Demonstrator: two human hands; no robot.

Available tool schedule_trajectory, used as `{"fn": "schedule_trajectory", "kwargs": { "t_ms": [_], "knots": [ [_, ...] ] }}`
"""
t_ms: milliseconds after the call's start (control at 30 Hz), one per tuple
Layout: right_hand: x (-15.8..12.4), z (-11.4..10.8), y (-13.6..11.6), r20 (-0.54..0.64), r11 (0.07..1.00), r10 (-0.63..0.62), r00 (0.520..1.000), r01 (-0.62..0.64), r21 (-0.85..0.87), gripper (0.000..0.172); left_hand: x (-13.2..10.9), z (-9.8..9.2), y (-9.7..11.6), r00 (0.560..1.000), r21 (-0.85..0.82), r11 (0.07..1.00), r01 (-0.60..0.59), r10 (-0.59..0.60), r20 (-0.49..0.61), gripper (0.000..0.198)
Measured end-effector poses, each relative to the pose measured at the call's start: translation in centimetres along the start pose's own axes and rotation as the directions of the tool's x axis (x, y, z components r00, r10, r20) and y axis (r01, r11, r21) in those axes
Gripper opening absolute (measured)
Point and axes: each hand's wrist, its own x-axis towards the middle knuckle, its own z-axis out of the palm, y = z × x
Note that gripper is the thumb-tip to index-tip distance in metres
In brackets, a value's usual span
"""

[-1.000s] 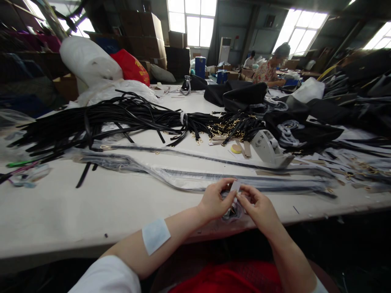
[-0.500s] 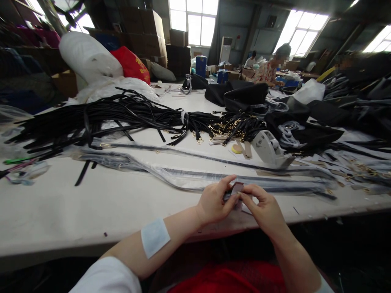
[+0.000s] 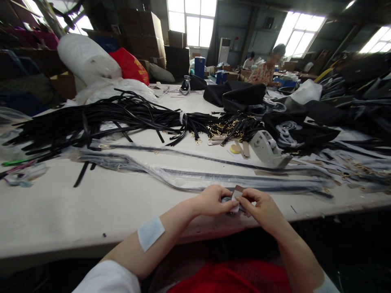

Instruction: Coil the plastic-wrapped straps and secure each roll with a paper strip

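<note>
Near the table's front edge, my left hand [image 3: 213,200] pinches a small brown-and-white strip [image 3: 238,191] between thumb and fingers. My right hand [image 3: 260,208] meets it from the other side, thumb and forefinger closed on the same strip. Something dark and partly shiny shows under the left fingers; its kind is hidden. Just beyond both hands lie long dark straps in clear plastic sleeves [image 3: 210,178], stretched across the table. A pale blue patch [image 3: 150,233] sits on my left forearm.
A tape dispenser [image 3: 268,149] stands beyond my right hand, near a yellow tape roll [image 3: 235,149]. Black straps [image 3: 122,112] with gold clasps [image 3: 235,128] lie bundled across the table [image 3: 61,211]. Black bags [image 3: 244,97] are piled behind. A person [image 3: 264,71] is in the background.
My left fingers have come down and closed in; the forefinger was raised before. The strip now stands more upright, its brown end up. The view has shifted slightly.
</note>
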Motion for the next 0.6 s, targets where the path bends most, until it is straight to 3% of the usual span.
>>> {"fn": "schedule_trajectory", "kwargs": {
  "t_ms": [167, 300, 400, 500, 600],
  "knots": [
    [0.3, -0.3, 0.1, 0.094, 1.0, 0.027, 0.995, -0.027, 0.002, 0.028, 0.0, -0.1, -0.2, 0.994, -0.024, 0.999, -0.039, 0.041, 0.104, 0.026],
    [0.8, -0.8, -0.4, 0.236, 0.996, 0.055, 0.97, -0.069, 0.053, 0.02, 0.1, 0.3, -0.3, 0.995, 0.063, 0.998, -0.006, 0.0, 0.097, 0.029],
    [1.1, -1.3, -1.1, 0.339, 0.999, 0.039, 0.94, -0.033, -0.024, 0.012, 0.1, 0.4, -0.1, 0.996, 0.108, 0.994, -0.011, 0.001, 0.091, 0.027],
    [0.8, -1.2, -1.7, 0.242, 0.946, -0.107, 0.964, 0.173, -0.273, 0.009, -0.2, 0.2, 0.1, 0.995, 0.077, 0.996, -0.038, 0.03, 0.094, 0.023],
    [-0.3, -0.5, -1.7, 0.107, 0.716, -0.372, 0.922, 0.358, -0.6, 0.016, -0.3, 0.2, 0.0, 0.997, 0.017, 1.0, -0.022, 0.02, 0.072, 0.025]
  ]
}}
